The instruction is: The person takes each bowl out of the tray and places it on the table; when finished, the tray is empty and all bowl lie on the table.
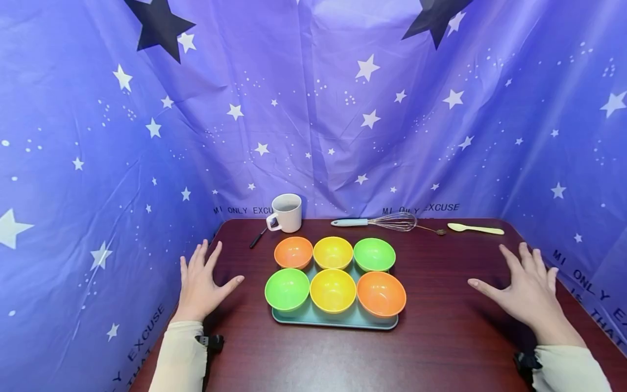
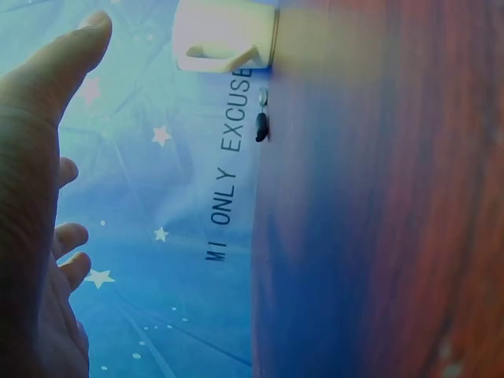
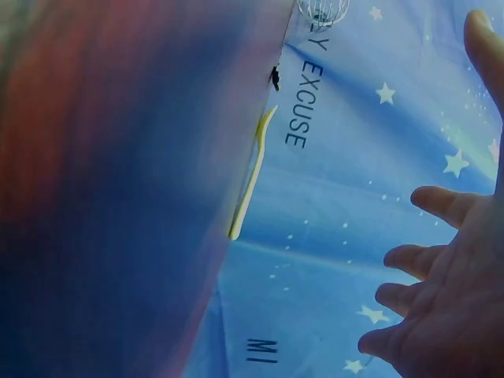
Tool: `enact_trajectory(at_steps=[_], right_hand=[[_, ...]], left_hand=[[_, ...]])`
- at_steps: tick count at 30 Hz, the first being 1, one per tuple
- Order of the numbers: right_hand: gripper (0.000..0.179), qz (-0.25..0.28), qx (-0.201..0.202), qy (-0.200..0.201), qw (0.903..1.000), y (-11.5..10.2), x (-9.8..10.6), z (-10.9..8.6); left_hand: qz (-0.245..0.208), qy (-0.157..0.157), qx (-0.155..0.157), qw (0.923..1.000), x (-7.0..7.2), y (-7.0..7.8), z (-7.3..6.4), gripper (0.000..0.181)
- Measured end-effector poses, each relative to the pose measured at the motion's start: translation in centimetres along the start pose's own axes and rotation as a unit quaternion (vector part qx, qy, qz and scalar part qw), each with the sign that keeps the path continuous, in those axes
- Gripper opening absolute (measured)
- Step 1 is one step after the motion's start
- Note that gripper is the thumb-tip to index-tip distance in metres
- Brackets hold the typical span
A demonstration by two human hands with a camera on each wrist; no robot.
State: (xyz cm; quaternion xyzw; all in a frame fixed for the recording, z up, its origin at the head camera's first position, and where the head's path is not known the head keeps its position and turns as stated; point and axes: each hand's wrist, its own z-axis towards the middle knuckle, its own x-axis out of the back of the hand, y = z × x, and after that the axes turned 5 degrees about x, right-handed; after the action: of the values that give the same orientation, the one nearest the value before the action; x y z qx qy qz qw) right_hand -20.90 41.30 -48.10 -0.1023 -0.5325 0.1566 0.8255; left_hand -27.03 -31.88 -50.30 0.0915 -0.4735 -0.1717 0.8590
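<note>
My left hand (image 1: 198, 288) is held up with its fingers spread, left of a blue-green tray (image 1: 335, 324), and holds nothing. On the other side my right hand (image 1: 529, 296) is also spread and holds nothing. Bowls stand in two rows on the tray. The back row has an orange bowl (image 1: 293, 252), a yellow bowl (image 1: 333, 252) and a green bowl (image 1: 374, 254). In front are a green bowl (image 1: 287, 289), a yellow bowl (image 1: 333, 290) and an orange bowl (image 1: 381, 294). Both wrist views show outstretched fingers with nothing between them.
Along the table's back edge stand a white mug (image 1: 289, 213), a small black-handled item (image 1: 257, 238), a whisk (image 1: 350, 222), a thin small spoon-like item (image 1: 440, 232) and a pale yellow spatula or spoon (image 3: 250, 189). A star-patterned purple-blue curtain (image 1: 313, 136) surrounds the dark red table (image 1: 441, 326).
</note>
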Motion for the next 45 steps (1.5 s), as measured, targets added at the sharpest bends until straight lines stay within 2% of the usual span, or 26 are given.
enact_trajectory(at_steps=[9, 20, 29, 36, 45], right_hand=[[0.113, 0.026, 0.025, 0.003, 0.9993, -1.6, 0.7, 1.4], [0.100, 0.059, 0.051, 0.003, 0.9969, -4.1, 0.5, 3.8], [0.091, 0.085, 0.047, -0.018, 0.9951, -5.8, -0.6, 5.4], [0.080, 0.117, 0.065, -0.010, 0.9910, -7.2, -1.6, 6.4], [0.073, 0.172, 0.042, -0.027, 0.9838, -8.4, -3.5, 7.5]], left_hand=[[-0.026, -0.003, -0.009, 0.9996, -0.3, 0.4, 1.0, 0.104], [-0.074, -0.028, -0.003, 0.9969, -1.3, 1.2, 2.1, 0.098], [-0.111, -0.049, 0.002, 0.9927, -2.8, 1.6, 2.7, 0.091], [-0.146, -0.071, 0.008, 0.9867, -3.7, 2.0, 3.1, 0.087], [-0.186, -0.086, 0.030, 0.9783, -4.7, 2.5, 3.7, 0.082]])
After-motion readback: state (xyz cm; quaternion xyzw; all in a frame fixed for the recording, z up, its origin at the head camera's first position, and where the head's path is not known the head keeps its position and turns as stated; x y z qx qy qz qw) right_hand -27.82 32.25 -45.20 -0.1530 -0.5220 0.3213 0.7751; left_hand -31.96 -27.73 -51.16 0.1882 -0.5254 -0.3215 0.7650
